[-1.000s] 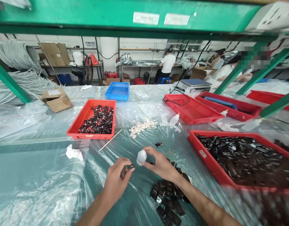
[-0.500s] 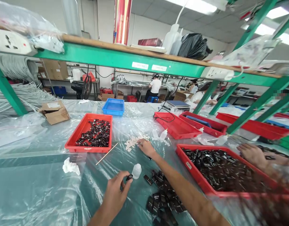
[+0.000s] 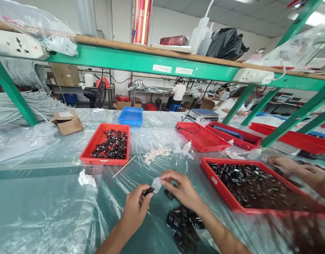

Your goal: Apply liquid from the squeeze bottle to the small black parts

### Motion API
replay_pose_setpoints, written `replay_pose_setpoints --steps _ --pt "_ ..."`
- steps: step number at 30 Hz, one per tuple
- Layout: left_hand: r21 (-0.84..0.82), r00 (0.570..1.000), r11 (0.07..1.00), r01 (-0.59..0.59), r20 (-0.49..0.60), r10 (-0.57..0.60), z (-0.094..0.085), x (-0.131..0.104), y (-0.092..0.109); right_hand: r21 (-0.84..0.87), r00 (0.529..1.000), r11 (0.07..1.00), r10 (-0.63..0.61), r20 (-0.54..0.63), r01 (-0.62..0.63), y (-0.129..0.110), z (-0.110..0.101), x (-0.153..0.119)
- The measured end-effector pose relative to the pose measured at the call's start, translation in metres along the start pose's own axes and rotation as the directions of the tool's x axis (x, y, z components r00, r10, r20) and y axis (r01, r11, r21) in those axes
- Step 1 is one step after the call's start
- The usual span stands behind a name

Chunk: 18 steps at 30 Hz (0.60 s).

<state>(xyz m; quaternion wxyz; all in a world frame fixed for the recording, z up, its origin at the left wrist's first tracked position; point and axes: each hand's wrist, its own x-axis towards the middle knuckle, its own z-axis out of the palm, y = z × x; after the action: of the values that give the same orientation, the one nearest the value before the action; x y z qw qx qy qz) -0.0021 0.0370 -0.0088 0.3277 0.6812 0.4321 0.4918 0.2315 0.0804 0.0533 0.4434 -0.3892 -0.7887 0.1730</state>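
Observation:
My left hand [image 3: 137, 206] pinches a small black part [image 3: 149, 191] between thumb and fingertips. Close on its right is my right hand [image 3: 180, 188], its fingers drawn together in a pinch; whatever they hold is too small to make out. A translucent bottle [image 3: 156, 185] stands between the two hands, partly covered by the right fingertips. Under and beside my right forearm lies a loose pile of black parts [image 3: 182, 225]. Small pale pieces [image 3: 154, 154] are scattered on the plastic-covered table beyond my hands.
A red tray [image 3: 83, 157] with black parts is at left, near a thin stick [image 3: 124, 166] and crumpled tissue [image 3: 86, 179]. Another filled red tray [image 3: 220, 190] stands at right, with another person's hand [image 3: 286, 164] beside it. A green shelf beam [image 3: 141, 60] crosses above.
My right hand has come back from the pale pieces to beside my left hand and the bottle. My left hand still holds the black part. The view has shifted slightly.

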Motion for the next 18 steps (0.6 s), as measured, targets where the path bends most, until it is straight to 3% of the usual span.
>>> replay_pose_setpoints --steps 4,11,18 --pt "-0.109 0.998 0.994 0.032 0.049 -0.027 0.003 -0.003 -0.001 0.100 0.999 0.995 -0.010 -0.053 0.015 -0.037 0.015 -0.034" --pt "-0.211 0.995 0.975 0.072 0.080 -0.056 0.009 -0.002 -0.001 0.212 0.986 0.977 0.030 -0.166 0.006 -0.030 0.041 -0.038" --pt "-0.282 0.984 0.943 0.177 0.064 -0.166 0.013 -0.011 0.001 0.204 0.983 0.978 0.079 -0.166 -0.044 -0.039 0.055 -0.051"
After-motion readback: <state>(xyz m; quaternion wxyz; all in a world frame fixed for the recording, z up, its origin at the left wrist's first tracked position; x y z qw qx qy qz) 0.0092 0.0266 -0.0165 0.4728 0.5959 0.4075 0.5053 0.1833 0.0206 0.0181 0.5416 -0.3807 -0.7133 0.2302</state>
